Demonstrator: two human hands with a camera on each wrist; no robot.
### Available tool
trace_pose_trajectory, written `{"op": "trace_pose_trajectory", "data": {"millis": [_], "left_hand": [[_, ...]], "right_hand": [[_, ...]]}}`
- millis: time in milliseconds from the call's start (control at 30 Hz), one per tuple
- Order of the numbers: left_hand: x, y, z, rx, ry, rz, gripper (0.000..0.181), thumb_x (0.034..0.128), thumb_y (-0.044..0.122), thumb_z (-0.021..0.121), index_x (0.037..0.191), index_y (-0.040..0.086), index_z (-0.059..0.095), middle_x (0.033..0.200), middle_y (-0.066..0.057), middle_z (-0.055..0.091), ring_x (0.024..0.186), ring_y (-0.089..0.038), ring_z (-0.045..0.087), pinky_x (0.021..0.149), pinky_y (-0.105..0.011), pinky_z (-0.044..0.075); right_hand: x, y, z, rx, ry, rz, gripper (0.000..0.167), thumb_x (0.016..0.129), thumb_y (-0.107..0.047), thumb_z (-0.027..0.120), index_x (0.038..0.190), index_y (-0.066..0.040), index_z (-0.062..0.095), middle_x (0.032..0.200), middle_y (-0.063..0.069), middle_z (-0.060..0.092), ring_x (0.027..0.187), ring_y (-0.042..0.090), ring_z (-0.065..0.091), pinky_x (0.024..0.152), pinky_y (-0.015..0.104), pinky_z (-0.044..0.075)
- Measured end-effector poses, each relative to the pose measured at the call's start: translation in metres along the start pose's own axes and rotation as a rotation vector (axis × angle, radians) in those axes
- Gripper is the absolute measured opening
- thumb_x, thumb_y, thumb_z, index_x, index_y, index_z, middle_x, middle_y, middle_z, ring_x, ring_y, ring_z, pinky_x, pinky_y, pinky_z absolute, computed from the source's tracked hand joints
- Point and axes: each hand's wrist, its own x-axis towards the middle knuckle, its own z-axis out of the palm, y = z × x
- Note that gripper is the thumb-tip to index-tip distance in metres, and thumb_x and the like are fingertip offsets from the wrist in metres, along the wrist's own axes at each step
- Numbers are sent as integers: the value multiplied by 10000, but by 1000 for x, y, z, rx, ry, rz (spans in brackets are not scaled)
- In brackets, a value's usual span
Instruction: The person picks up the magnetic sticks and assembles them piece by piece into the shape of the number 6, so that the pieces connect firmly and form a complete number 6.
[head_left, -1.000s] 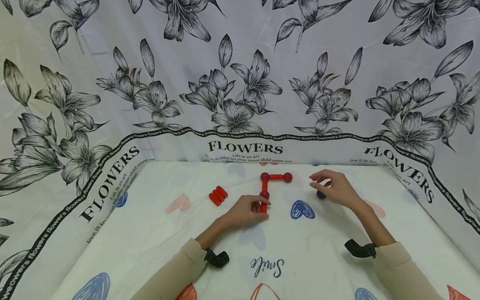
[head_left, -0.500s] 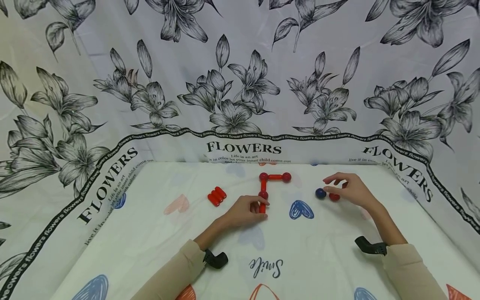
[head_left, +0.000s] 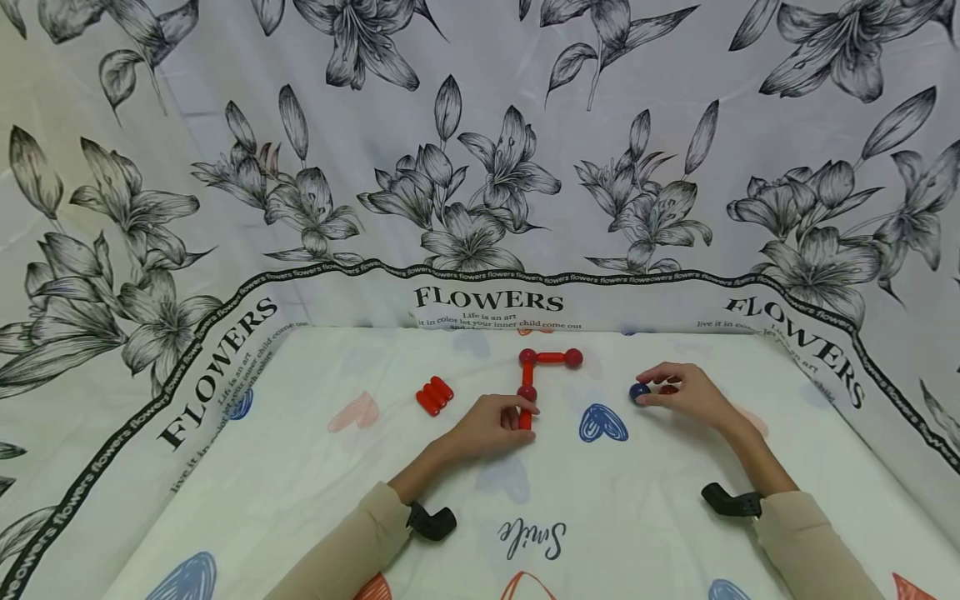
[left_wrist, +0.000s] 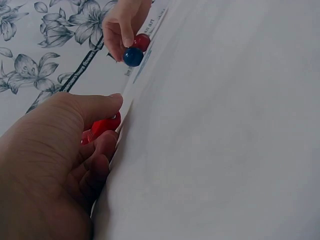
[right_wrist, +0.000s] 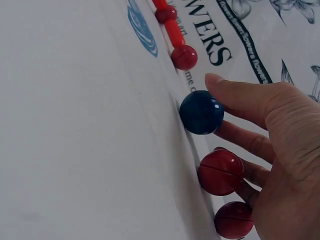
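Observation:
My left hand [head_left: 486, 427] pinches the lowest red rod [head_left: 526, 420] of a chain of red rods and balls. Above that rod sits a red ball [head_left: 527, 392], then another rod leads up to a corner ball [head_left: 528, 357]. From the corner, a rod [head_left: 551, 357] runs right to an end ball [head_left: 573, 357]. My right hand [head_left: 692, 393] has its thumb and index finger around a loose blue ball [right_wrist: 201, 112]. Beside it in the right wrist view, a red ball [right_wrist: 221, 172] touches the curled fingers, and a second red ball [right_wrist: 234, 220] lies partly hidden by the palm.
Several loose red rods [head_left: 435, 396] lie side by side left of the chain. A white cloth with printed hearts [head_left: 603, 423] covers the table [head_left: 622, 500]. A flower-printed curtain [head_left: 480, 300] hangs behind the far edge.
My right hand drew back to the right, uncovering the blue ball, then came back left and lower, with thumb and finger around it. The left hand stays on the red rod.

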Motion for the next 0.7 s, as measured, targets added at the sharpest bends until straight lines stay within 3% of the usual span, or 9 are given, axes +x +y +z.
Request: {"op": "trace_pose_trajectory", "data": {"millis": [167, 300, 533, 700], "left_hand": [[2, 1, 2, 7, 3, 9, 322, 813, 343, 732, 1122, 295, 654, 762, 51, 579, 688, -112, 546, 595, -226, 463], [2, 1, 3, 12, 1, 10, 320, 813, 343, 732, 1120, 295, 655, 759, 52, 580, 688, -112, 548, 593, -225, 462], [1, 1, 2, 19, 0, 9, 314, 813, 354, 729, 1115, 312, 653, 755, 58, 580, 691, -112, 553, 596, -229, 470], [-1, 1, 0, 12, 10, 19, 294, 820, 345, 725, 1104, 302, 661, 754, 61, 588, 695, -107, 560, 608, -228, 480]], "right_hand": [[-2, -4, 4, -12, -22, 0, 412, 755, -344, 788, 1104, -147, 691, 1016, 46, 665, 836, 194, 535, 694, 200, 441], [-3, -5, 7, -36, -33, 14, 421, 767, -330, 779, 1131, -142, 682, 1029, 39, 669, 832, 160, 562, 712, 200, 466], [-2, -15, 10, -21, 47, -62, 443, 804, -355, 743, 1167, -114, 662, 1098, 36, 677, 989, 204, 618, 857, 395, 526], [3, -27, 14, 23, 43, -114, 454, 797, -363, 745, 1164, -110, 662, 1073, 13, 678, 954, 178, 634, 820, 280, 540]]}}
